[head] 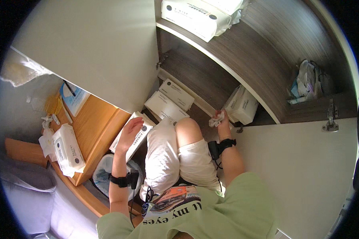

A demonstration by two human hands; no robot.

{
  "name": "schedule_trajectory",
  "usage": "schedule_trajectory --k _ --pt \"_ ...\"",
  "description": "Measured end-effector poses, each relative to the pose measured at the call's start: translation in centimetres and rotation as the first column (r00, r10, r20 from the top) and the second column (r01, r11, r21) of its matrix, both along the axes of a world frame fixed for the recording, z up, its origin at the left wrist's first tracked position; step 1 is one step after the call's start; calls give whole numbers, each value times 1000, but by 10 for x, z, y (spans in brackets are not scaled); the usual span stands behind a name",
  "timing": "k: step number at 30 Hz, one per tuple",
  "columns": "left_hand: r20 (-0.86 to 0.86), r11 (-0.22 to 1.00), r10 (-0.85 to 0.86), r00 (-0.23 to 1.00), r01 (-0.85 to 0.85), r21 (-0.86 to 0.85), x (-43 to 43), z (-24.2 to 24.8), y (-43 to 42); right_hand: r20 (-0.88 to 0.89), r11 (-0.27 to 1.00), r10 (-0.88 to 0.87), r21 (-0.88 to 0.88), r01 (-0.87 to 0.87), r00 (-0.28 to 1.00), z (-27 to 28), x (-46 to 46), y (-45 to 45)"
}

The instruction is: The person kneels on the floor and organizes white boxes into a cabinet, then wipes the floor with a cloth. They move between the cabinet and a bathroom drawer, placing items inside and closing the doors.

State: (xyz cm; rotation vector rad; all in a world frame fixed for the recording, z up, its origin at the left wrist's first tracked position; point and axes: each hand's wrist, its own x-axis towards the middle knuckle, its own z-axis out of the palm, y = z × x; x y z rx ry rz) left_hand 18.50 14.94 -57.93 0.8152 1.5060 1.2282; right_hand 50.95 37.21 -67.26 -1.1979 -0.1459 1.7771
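Note:
My right hand (223,118) grips a crumpled white cloth or tissue (216,120) at the front of the lower cabinet compartment. Just beyond it, white soft packs (245,106) stand inside that compartment. Over a white printed pack (137,139) beside my leg, my left hand (132,131) is held with its fingers extended and nothing in it. Whether it touches this pack cannot be told. Two more white packs, one nearer (167,106) and one farther (177,94), lie side by side beyond my knees at the cabinet's front.
Open cabinet doors flank me, left (92,50) and right (299,167). The upper shelf (257,53) holds large white packs (194,18) and bagged items (309,79). At left, a wooden table (92,125) bears a wipes pack (68,149), above a lined bin (103,170).

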Motion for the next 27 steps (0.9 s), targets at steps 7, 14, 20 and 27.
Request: schedule_trajectory --k 7,14,20,27 --pt "28 998 -70 997 70 7 14 23 23 165 948 -318 20 319 934 -24 68 -2" --pt "39 988 -136 990 133 83 33 45 51 81 960 -279 61 275 957 -49 65 15" --pt "84 988 -153 985 150 42 39 51 54 -179 973 -222 27 231 958 -35 87 9" --pt "109 984 -164 980 154 91 43 54 56 -113 979 -202 -27 200 973 -35 96 15"
